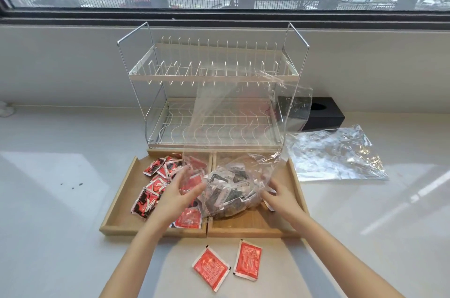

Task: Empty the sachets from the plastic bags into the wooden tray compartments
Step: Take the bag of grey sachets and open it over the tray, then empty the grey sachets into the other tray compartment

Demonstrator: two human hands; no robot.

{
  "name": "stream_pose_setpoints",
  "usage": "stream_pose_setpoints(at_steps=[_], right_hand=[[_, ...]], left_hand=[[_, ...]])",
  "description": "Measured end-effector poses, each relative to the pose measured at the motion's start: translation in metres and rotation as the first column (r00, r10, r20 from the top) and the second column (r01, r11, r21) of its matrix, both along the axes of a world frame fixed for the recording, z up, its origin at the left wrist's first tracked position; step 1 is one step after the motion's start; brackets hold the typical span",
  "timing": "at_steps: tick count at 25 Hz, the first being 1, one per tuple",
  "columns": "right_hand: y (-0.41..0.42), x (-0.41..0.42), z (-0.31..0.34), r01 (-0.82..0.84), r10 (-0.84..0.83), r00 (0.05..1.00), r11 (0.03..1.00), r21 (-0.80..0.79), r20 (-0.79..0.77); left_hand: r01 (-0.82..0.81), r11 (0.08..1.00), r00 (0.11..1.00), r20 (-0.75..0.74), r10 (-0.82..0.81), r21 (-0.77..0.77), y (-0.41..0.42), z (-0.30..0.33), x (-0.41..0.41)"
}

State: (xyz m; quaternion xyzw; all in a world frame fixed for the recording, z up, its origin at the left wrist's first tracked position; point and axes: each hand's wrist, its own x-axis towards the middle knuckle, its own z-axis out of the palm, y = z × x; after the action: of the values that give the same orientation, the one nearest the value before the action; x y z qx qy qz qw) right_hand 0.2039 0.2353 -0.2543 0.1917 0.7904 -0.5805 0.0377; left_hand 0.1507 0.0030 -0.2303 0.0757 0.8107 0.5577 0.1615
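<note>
Plastic bag [233,176] of dark sachets [226,194] sits in right compartment of wooden tray [253,228], top flopping up. Left hand [181,194] fingers spread on its side, right hand [280,196] curled round other side. Looks light, floppy, slippery film; I'd grab bottom corners and tip. Red sachets [155,185] already fill left compartment.
</note>
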Motion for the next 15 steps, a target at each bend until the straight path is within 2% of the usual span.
stream_pose_setpoints(at_steps=[3, 8, 12, 15], right_hand=[[0.007, -0.003, -0.018, -0.048, 0.04, 0.998, 0.983, 0.18, 0.05], [0.01, -0.006, -0.025, -0.108, 0.091, 0.992, 0.972, 0.21, 0.09], [0.013, 0.004, -0.024, -0.19, 0.166, 0.973, 0.971, 0.148, 0.16], [0.012, 0.008, -0.03, -0.234, 0.209, 0.972, 0.919, 0.317, 0.11]], left_hand=[[0.062, 0.996, 0.997, 0.048, -0.059, -0.058, 0.005, -0.025, 0.013], [0.016, 0.987, 1.0, -0.021, -0.02, -0.16, 0.012, -0.047, 0.02], [-0.061, 0.976, 0.994, -0.105, 0.04, -0.208, 0.02, -0.047, 0.021], [-0.083, 0.974, 0.988, -0.148, 0.052, -0.209, 0.024, -0.041, 0.025]])
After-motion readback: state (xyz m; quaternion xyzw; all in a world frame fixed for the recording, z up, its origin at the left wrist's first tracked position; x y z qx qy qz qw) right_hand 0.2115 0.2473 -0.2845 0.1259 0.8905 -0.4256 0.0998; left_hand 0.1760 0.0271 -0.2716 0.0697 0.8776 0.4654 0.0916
